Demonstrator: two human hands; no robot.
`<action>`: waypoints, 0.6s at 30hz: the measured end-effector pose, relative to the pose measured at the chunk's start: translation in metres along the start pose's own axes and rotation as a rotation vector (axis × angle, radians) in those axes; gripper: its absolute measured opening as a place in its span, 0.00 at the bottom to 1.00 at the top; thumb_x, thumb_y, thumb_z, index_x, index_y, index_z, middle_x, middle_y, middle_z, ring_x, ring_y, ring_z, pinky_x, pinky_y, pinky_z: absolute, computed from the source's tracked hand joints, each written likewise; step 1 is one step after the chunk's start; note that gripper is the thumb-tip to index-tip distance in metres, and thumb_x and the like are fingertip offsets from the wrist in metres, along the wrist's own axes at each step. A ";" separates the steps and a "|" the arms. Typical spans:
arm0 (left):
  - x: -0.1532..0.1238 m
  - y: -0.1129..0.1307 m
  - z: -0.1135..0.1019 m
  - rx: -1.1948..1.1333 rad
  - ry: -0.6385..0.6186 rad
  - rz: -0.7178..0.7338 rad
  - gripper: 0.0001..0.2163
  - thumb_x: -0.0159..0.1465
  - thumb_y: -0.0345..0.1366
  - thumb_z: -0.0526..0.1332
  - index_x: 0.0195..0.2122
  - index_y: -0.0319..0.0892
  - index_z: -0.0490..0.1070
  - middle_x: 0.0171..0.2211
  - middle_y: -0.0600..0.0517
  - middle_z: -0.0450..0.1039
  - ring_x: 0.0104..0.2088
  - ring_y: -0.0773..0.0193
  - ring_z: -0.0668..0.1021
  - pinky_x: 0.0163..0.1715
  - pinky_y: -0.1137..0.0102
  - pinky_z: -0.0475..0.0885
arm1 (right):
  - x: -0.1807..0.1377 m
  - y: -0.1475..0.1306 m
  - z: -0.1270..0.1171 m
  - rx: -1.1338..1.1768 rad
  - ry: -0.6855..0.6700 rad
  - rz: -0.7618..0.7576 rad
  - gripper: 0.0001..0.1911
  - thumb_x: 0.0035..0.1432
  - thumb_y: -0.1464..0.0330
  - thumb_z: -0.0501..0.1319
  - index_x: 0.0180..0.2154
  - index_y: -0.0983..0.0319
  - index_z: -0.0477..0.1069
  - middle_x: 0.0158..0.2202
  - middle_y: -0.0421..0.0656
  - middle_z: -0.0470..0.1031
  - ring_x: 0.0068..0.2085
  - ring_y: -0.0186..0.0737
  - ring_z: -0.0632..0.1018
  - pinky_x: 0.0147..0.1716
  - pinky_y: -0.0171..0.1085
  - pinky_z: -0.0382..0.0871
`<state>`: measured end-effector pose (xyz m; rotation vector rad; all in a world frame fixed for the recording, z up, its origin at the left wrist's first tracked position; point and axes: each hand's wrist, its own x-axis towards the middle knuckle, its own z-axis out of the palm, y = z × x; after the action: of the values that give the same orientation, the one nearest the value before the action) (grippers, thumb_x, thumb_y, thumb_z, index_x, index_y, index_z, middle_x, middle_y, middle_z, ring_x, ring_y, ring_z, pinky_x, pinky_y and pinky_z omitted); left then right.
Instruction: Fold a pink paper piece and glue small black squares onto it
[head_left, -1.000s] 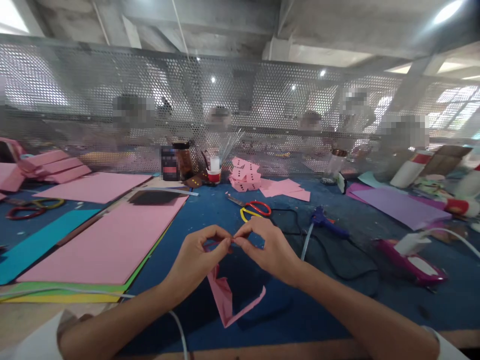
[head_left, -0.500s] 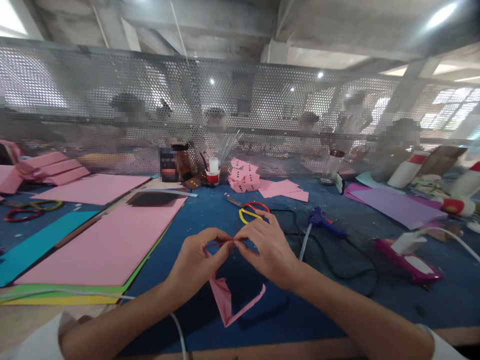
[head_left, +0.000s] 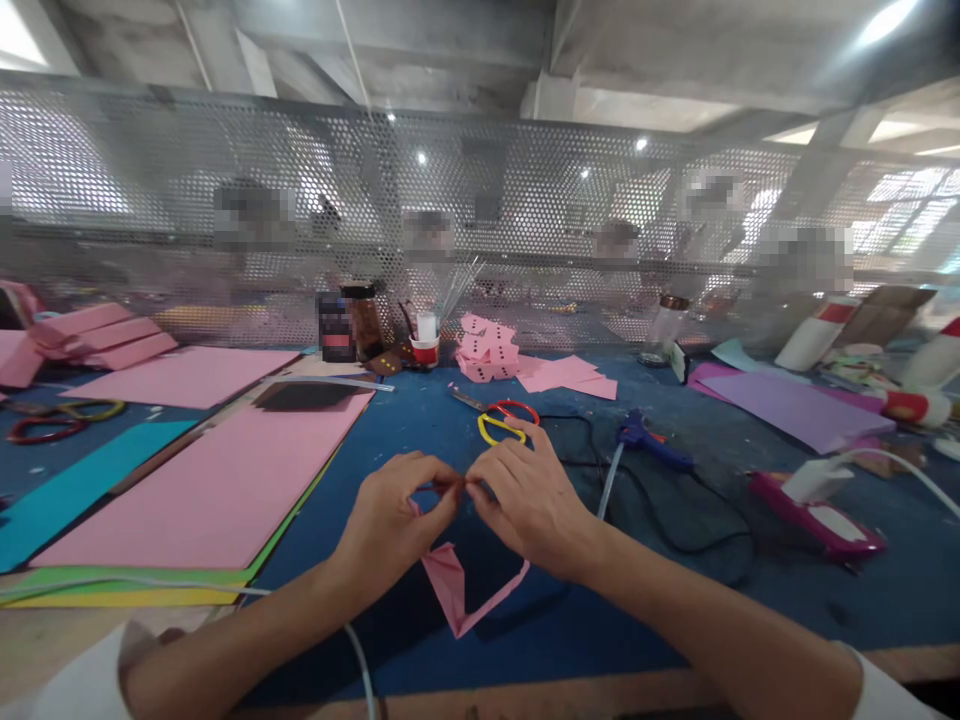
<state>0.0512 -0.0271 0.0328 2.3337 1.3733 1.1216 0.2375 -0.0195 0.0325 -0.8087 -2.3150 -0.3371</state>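
A creased strip of pink paper (head_left: 450, 590) hangs in an angular bend beneath my hands, over the blue table. My left hand (head_left: 401, 510) is closed in a pinch on one part of it. Close by, my right hand (head_left: 529, 490) also pinches, its fingertips almost against those of the left. What lies between the right fingertips is too small to make out; the hand partly covers the paper's other end. Just beyond the right hand lie scissors (head_left: 504, 428) with red and yellow handles.
Pink sheets (head_left: 202, 480) are stacked at the left. A blue glue gun (head_left: 651, 440) with its cord and a magenta power strip (head_left: 817, 515) lie to the right. Dotted pink paper pieces (head_left: 487, 352) stand at the back before a perforated metal screen (head_left: 510, 180).
The hanging pink paper has risen a little, and its free right end has moved up under the right hand. Both hands stay nearly in place, still pinching.
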 end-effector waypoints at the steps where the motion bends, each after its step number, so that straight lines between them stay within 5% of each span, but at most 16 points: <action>1: 0.000 0.000 0.000 0.000 -0.002 -0.001 0.04 0.59 0.32 0.60 0.29 0.44 0.73 0.26 0.55 0.74 0.30 0.66 0.74 0.28 0.74 0.66 | 0.000 0.000 0.001 -0.004 0.000 0.001 0.07 0.64 0.71 0.50 0.37 0.61 0.66 0.33 0.41 0.73 0.38 0.38 0.73 0.58 0.52 0.51; 18: 0.000 -0.001 -0.003 -0.004 -0.043 0.039 0.05 0.60 0.34 0.59 0.34 0.45 0.74 0.30 0.53 0.77 0.33 0.63 0.76 0.34 0.71 0.68 | 0.002 0.005 0.000 0.167 0.026 0.091 0.04 0.58 0.73 0.55 0.36 0.59 0.65 0.33 0.39 0.73 0.39 0.37 0.74 0.58 0.50 0.50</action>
<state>0.0482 -0.0275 0.0342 2.3772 1.3158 1.0769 0.2390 -0.0146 0.0337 -0.8180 -2.2391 -0.1123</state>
